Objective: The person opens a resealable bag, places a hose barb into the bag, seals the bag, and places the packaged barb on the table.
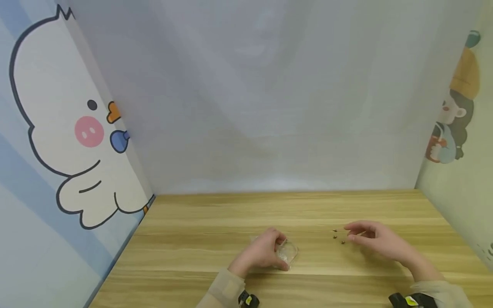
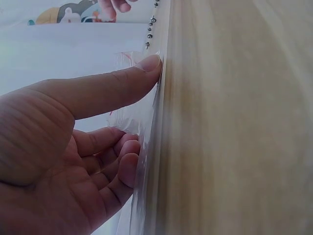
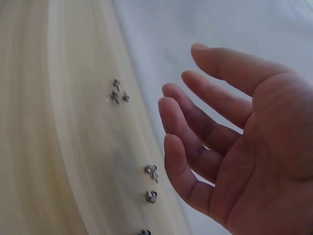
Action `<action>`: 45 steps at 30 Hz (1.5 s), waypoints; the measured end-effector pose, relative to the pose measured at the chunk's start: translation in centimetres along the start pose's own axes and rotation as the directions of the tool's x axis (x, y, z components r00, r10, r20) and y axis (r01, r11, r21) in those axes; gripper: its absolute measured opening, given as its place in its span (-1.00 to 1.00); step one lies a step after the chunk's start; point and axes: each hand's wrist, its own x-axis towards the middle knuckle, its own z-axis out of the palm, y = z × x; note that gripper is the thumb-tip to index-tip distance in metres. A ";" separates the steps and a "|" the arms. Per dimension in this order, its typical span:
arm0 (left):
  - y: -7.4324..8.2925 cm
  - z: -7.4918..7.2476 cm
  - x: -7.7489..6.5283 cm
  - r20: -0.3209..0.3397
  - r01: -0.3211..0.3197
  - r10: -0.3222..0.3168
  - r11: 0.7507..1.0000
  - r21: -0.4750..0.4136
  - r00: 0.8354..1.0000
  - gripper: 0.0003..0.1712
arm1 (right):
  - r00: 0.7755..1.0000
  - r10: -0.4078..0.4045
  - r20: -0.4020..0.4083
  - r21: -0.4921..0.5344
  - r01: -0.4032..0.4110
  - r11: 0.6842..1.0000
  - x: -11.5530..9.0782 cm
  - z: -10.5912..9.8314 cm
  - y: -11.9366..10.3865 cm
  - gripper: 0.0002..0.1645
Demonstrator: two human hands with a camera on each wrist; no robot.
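Observation:
My left hand (image 1: 262, 251) rests low over the wooden table and grips a small clear plastic bag (image 1: 288, 251) between thumb and fingers. The left wrist view shows the bag's crinkled film (image 2: 124, 122) with thin red marks, pressed against the tabletop. Several small shiny metal pieces that look like screws (image 3: 115, 97) lie scattered on the wood right of the bag. Just to their right my right hand (image 1: 379, 240) hovers, fingers loosely bent and holding nothing. In the left wrist view, those screws (image 2: 150, 35) sit in a row beyond the thumb.
The wood-grain table (image 1: 192, 239) ends at a pale grey backdrop (image 1: 269, 107). A panel with a white cartoon duck (image 1: 50, 111) stands on the left, and another with a painted figure (image 1: 448, 128) on the right.

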 end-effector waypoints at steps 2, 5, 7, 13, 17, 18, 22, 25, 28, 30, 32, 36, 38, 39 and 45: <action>0.0 0.0 0.0 0.002 0.001 -0.001 1.000 -0.006 1.000 -0.15 | 1.000 -0.004 0.003 -0.013 0.004 1.000 -0.2 -0.6 0.5 -0.46; 0.0 0.0 0.0 0.000 -0.001 0.001 1.000 -0.013 1.000 -0.15 | 1.000 -0.004 0.026 -0.004 0.004 1.000 -0.6 -1.5 1.3 -0.47; 0.0 0.1 0.0 -0.003 -0.003 0.003 1.000 -0.016 1.000 -0.15 | 0.998 -0.006 0.059 0.016 0.005 1.000 -1.0 -2.2 2.0 -0.49; -0.2 0.2 0.0 -0.002 -0.008 0.008 1.000 -0.007 1.000 -0.14 | 0.990 -0.005 0.142 0.048 -0.002 0.999 -2.0 -4.3 4.0 -0.52; -0.1 0.1 0.0 -0.001 -0.010 0.010 1.000 -0.014 1.000 -0.15 | 0.989 -0.015 0.148 0.008 0.014 1.000 -2.5 -5.1 4.9 -0.58; -0.1 0.1 0.0 -0.001 -0.010 0.010 1.000 -0.017 1.000 -0.15 | 0.989 -0.015 0.148 0.000 0.015 1.000 -2.7 -5.2 5.0 -0.59; 0.0 0.1 -0.1 0.001 -0.010 0.010 1.000 -0.028 1.000 -0.16 | 0.989 0.003 0.145 -0.024 0.000 1.000 -3.2 -5.7 5.3 -0.60; 0.0 0.1 -0.1 0.004 -0.008 0.008 0.999 -0.038 1.000 -0.16 | 0.988 0.025 0.155 -0.024 -0.022 0.999 -3.4 -6.1 5.5 -0.60; -0.2 0.1 -0.1 0.002 -0.005 0.005 0.999 -0.041 1.000 -0.16 | 0.985 0.026 0.171 -0.028 -0.022 0.999 -3.6 -6.3 5.7 -0.62; -0.3 0.1 -0.1 0.002 -0.002 0.002 0.999 -0.043 1.000 -0.16 | 0.983 0.021 0.180 -0.028 -0.017 0.999 -3.7 -6.4 6.0 -0.63; -0.4 0.1 -0.1 0.002 -0.002 0.003 0.999 -0.040 1.000 -0.16 | 0.983 0.008 0.186 -0.031 -0.002 1.000 -3.8 -6.4 6.2 -0.66; -0.4 0.1 -0.2 0.005 -0.005 0.005 0.999 -0.047 1.000 -0.17 | 0.982 0.000 0.191 -0.020 0.004 1.000 -4.0 -6.4 6.5 -0.68; -0.3 0.1 -0.3 0.005 -0.004 0.004 0.998 -0.056 1.000 -0.17 | 0.981 0.013 0.193 -0.012 -0.011 1.000 -4.0 -6.3 6.6 -0.69; -0.3 0.1 -0.3 0.006 -0.002 0.002 0.998 -0.059 1.000 -0.17 | 0.981 0.021 0.194 -0.007 -0.020 1.000 -4.0 -6.3 6.5 -0.69; -0.1 0.0 -0.4 0.006 -0.001 0.002 0.998 -0.062 1.000 -0.18 | 0.980 0.061 0.191 0.001 -0.063 0.998 -4.0 -6.3 6.2 -0.70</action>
